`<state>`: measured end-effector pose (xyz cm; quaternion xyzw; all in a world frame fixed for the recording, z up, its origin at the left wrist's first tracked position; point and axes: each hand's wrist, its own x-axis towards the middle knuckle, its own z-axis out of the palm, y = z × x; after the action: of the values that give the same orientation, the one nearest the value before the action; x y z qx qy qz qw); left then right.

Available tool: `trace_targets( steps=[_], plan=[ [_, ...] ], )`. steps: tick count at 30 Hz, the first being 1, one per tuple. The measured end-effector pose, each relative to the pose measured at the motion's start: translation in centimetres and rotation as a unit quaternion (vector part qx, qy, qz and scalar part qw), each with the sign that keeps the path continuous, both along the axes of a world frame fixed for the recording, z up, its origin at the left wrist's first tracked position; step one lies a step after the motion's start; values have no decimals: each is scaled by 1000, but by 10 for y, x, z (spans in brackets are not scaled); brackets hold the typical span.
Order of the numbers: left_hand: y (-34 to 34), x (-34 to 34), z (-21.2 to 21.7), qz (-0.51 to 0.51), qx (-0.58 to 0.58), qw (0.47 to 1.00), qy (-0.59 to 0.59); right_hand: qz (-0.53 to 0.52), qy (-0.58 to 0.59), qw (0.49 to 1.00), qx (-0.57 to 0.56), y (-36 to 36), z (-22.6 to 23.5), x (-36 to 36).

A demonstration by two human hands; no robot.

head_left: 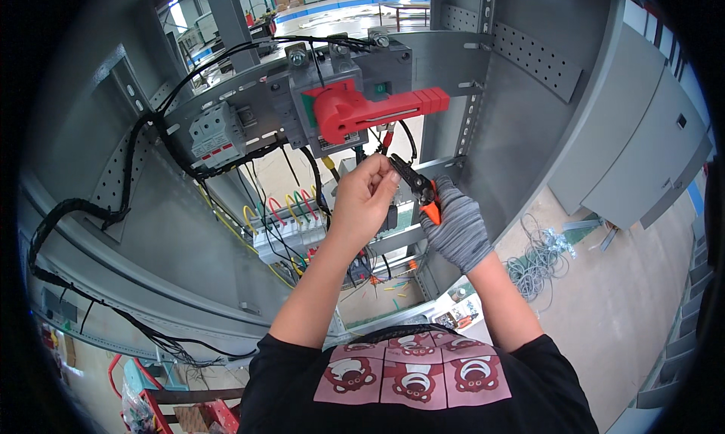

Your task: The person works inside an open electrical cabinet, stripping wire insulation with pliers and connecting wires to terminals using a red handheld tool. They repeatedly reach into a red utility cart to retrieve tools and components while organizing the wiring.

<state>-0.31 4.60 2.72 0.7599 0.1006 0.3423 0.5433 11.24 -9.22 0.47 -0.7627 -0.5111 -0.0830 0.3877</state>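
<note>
My right hand [456,226], in a grey knitted glove, is closed round wire strippers [411,179] with a black head and orange handles. Their jaws point up and left, reaching the fingertips of my bare left hand [364,196]. Thumb and fingers of that hand are pinched together at the jaws; whatever they hold is too small to make out. Just above both hands sits a switch with a big red rotary handle [377,111], its lever pointing right. Black, yellow and red cables [388,137] come down below it, partly hidden by my left hand.
A grey metal cabinet frame [529,60] surrounds my hands. On its rail at left is a white breaker block [217,135]; lower down are breakers [291,237] with coloured wire loops. A black wire harness [75,206] runs along the left. Coiled grey cable [538,264] lies on the floor at right.
</note>
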Motion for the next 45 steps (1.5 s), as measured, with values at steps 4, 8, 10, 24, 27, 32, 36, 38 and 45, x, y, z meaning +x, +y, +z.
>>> trace_targets(
  steps=[4, 8, 10, 24, 27, 32, 36, 38, 45],
  plan=[
    [-4, -3, 1, -6, 2, 1000, -11, -28, -12, 999, -23, 2, -1, -5],
    [2, -5, 4, -14, 41, 999, -22, 188, 327, 926, 16, 1, -14, -2],
    [7, -7, 3, -31, 35, 999, -26, 360, 652, 667, 24, -4, -13, -5],
    [-18, -93, -67, 145, 44, 981, -117, 267, 526, 803, -86, -52, -88, -58],
    [-51, -138, -100, 208, 16, 974, -85, 348, 490, 782, -166, -58, -117, -79],
    [-123, -200, -154, 200, -19, 979, 45, 464, 442, 690, -336, -44, -124, -110],
    [-206, -274, -148, 277, -204, 938, -40, 571, 353, 609, -423, -41, -134, -175],
    [-233, -280, -143, 352, -301, 884, -68, 619, 375, 536, -434, -39, -131, -201],
    [-296, -395, -136, 549, -247, 776, -187, 672, 304, 525, -424, -50, -105, -341]
  ],
)
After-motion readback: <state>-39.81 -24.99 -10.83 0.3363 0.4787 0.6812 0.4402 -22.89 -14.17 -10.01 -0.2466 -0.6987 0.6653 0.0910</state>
